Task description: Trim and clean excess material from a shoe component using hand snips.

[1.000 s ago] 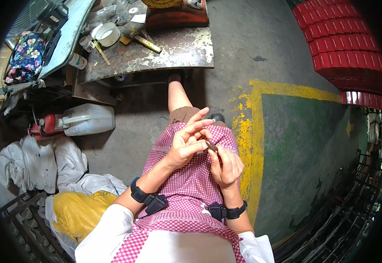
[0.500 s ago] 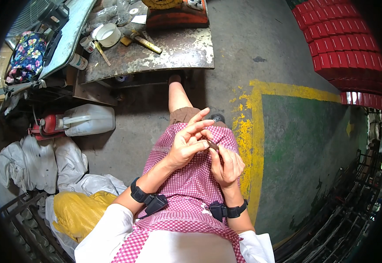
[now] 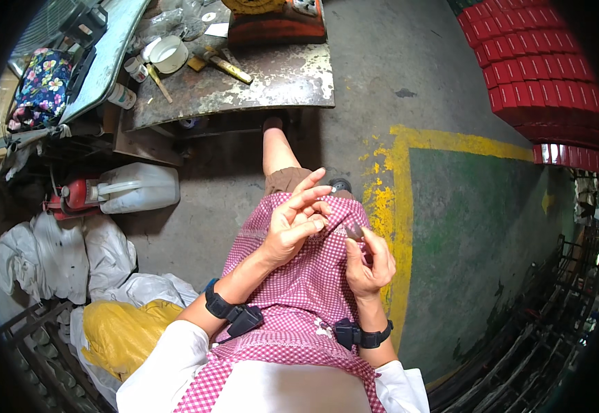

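My left hand [image 3: 292, 224] is raised above my lap with its fingers fanned apart and the thumb below them; I make out nothing held in it. To its right, my right hand [image 3: 369, 268] pinches a small dark brown, flat piece [image 3: 354, 232] between thumb and fingertips. A gap separates that piece from the left hand. What exactly the piece is, I cannot tell. Beneath both hands lies my pink-and-white checked apron [image 3: 292, 282]. Each wrist wears a black strap with a small device, the left one [image 3: 234, 313] and the right one [image 3: 358, 334].
Ahead stands a worn table [image 3: 279, 86] bearing a white pot [image 3: 169, 54], a brush [image 3: 229, 67] and an orange scale-like machine [image 3: 279, 27]. At left are a translucent jug [image 3: 141, 189] and white and yellow sacks [image 3: 124, 330]. Red boxes [image 3: 533, 69] are stacked far right; dark metal racks [image 3: 547, 330] stand nearer.
My right hand has drawn away to the right with the brown piece, which was touching the left hand's fingers before. The left hand has hardly moved.
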The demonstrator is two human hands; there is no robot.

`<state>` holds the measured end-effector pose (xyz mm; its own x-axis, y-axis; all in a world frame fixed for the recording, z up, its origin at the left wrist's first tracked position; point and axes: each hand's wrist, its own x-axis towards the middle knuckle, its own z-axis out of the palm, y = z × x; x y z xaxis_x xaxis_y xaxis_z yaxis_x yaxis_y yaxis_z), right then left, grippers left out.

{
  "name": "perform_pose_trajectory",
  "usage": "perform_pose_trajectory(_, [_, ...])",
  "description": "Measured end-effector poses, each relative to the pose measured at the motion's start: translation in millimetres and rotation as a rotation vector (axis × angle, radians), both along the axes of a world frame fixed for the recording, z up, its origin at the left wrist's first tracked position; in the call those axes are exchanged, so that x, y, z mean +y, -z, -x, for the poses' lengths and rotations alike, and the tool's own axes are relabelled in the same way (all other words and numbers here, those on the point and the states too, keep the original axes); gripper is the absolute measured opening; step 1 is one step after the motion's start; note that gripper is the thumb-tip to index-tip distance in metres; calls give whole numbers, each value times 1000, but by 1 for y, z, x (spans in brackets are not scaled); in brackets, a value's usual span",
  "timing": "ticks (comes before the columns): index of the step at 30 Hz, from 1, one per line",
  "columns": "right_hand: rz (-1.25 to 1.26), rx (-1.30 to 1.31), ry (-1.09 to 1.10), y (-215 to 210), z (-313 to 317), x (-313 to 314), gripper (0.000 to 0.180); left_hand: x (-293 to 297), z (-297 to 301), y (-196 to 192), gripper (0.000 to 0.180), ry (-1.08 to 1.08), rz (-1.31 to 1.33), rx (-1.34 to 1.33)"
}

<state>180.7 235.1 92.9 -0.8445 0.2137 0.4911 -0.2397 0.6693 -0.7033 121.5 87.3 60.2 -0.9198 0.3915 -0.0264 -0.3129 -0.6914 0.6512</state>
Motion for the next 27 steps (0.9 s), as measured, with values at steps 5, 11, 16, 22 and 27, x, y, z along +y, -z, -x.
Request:
perform_pose_trajectory(5, [-60, -38, -173, 6, -3, 1, 28, 1, -3, 1, 48, -17, 29, 31])
perform_pose_trajectory(11, [-73, -10, -174, 10, 0, -2, 25, 2, -4, -1, 50, -33, 75, 71])
perform_pose_trajectory(16, [-79, -2, -172, 10, 1, -3, 26, 3, -4, -4, 50, -38, 83, 84])
perform_pose_trajectory(22, [-70, -1, -169, 9, 1, -3, 26, 4, -4, -2, 50, -41, 112, 109])
perform_pose_trajectory(27, [-78, -2, -168, 9, 2, -4, 26, 3, -5, 0, 49, -45, 113, 111])
